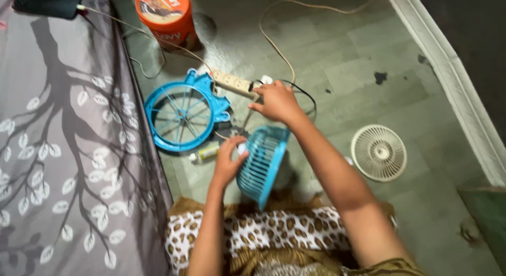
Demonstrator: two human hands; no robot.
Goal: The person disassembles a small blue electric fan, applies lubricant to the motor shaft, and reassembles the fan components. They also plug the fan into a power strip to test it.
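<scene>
Head view: left hand [227, 162] grips the blue fan cover [262, 162]; right hand [275, 101] pinches a plug at the power strip [232, 83]. Best pull straight, gently.

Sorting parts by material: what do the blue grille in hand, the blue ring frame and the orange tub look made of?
Blue grille, gripped by the left hand: looks like moulded plastic, thin uniform ribs, slight sheen. Blue ring frame on the floor: likely the same plastic, same colour, thin spokes. Orange tub: probably plastic or coated card with a printed surface; cannot tell which.
</scene>
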